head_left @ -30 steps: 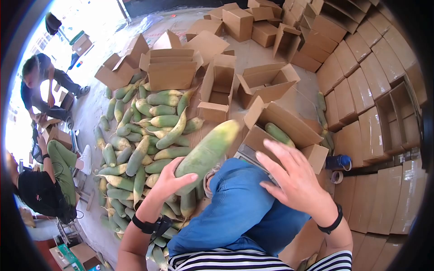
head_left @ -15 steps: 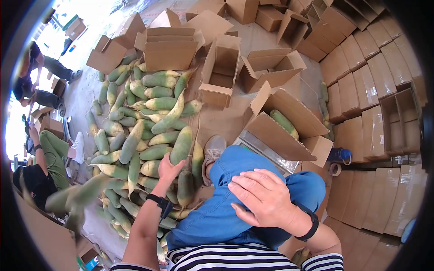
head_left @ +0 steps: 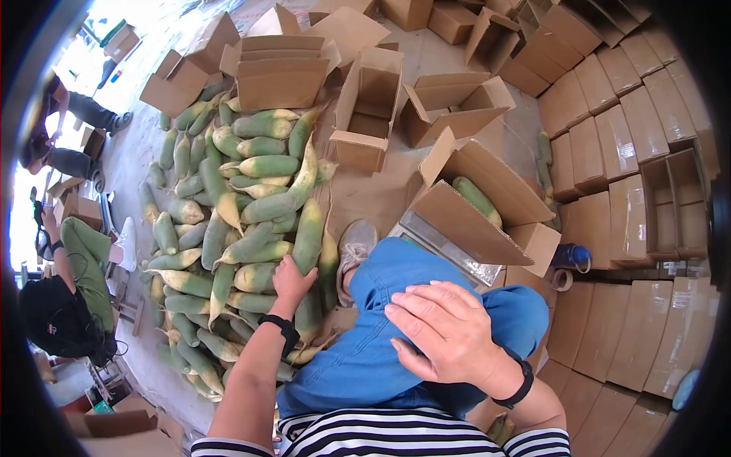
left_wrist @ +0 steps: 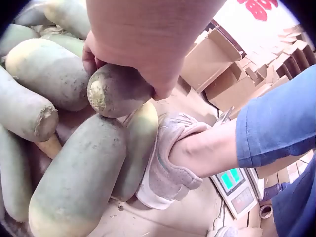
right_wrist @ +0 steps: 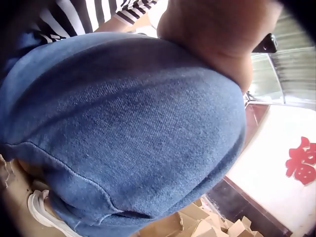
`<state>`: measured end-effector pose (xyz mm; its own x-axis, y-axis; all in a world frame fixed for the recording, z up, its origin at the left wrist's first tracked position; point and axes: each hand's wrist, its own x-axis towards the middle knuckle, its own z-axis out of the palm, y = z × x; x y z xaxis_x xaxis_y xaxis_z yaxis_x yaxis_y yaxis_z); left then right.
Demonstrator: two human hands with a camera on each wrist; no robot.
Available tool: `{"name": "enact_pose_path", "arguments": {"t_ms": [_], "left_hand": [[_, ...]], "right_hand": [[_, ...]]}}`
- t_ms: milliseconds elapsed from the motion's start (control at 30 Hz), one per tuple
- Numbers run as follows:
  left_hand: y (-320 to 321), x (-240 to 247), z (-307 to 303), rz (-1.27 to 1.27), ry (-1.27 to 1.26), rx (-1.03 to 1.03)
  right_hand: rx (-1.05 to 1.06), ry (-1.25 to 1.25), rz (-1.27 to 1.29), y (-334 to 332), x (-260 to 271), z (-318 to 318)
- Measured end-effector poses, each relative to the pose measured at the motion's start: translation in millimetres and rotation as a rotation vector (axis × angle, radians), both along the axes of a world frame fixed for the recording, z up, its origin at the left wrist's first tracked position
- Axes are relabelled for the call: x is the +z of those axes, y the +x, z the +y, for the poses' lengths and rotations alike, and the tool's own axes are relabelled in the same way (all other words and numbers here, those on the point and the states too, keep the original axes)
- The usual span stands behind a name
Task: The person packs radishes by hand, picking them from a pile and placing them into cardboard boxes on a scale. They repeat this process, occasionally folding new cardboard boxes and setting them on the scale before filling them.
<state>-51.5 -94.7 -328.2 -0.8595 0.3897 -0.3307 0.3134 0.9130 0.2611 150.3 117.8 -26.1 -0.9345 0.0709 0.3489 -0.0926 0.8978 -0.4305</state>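
A heap of green radishes [head_left: 263, 167] with pale tips covers the floor at the left. At its right edge my left hand [head_left: 292, 280] grips one green radish [head_left: 308, 234] near its lower end. The left wrist view shows thumb and fingers around this radish [left_wrist: 116, 93], its cut end facing the camera. Another fat radish [left_wrist: 81, 175] lies just below it. My right hand [head_left: 442, 331] rests on the blue-jeaned knee [head_left: 506, 312] with relaxed fingers and holds nothing. In the right wrist view the denim [right_wrist: 133, 123] hides most of that hand's fingers.
An open carton [head_left: 476, 221] with one radish [head_left: 477, 201] inside sits on a scale [head_left: 449, 247]. More open cartons [head_left: 368, 107] stand ahead, and stacked cartons [head_left: 609, 175] line the right. A blue bottle [head_left: 572, 257] and tape roll [head_left: 562, 280] lie nearby. People [head_left: 76, 251] sit at the left.
My left hand held a radish raised before me, then went down to the heap and grips one there. Blurred radishes at the lower left are gone. My right hand moved from beside the carton onto the knee.
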Motion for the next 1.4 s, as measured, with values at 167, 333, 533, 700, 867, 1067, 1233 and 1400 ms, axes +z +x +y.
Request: {"name": "enact_pose_path", "arguments": {"t_ms": [167, 333, 533, 700, 867, 1067, 1233, 1400], "left_hand": [[2, 0, 1, 0.033, -0.007, 0.0], [2, 10, -1, 0.058, -0.067, -0.007], [8, 8, -29, 0.103, 0.049, 0.019], [13, 8, -41, 0.085, 0.032, -0.027], [8, 10, -34, 0.077, 0.038, -0.013], [-41, 18, -13, 0.262, 0.182, -0.022], [-98, 27, 21, 0.424, -0.008, -0.177], [-138, 1, 45, 0.517, -0.22, -0.359]], "right_hand": [[-0.027, -0.006, 0.026, 4, -1, 1], [-0.039, -0.014, 0.033, 6, -3, 3], [-0.046, -0.017, 0.046, 4, -3, 1], [-0.048, -0.017, 0.06, 1, -3, -1], [-0.055, -0.011, 0.046, 0, -1, -2], [-0.048, -0.011, 0.043, 0, -2, -2], [-0.048, -0.013, 0.039, -3, -3, -1], [-0.05, -0.026, 0.042, -6, -4, -2]]}}
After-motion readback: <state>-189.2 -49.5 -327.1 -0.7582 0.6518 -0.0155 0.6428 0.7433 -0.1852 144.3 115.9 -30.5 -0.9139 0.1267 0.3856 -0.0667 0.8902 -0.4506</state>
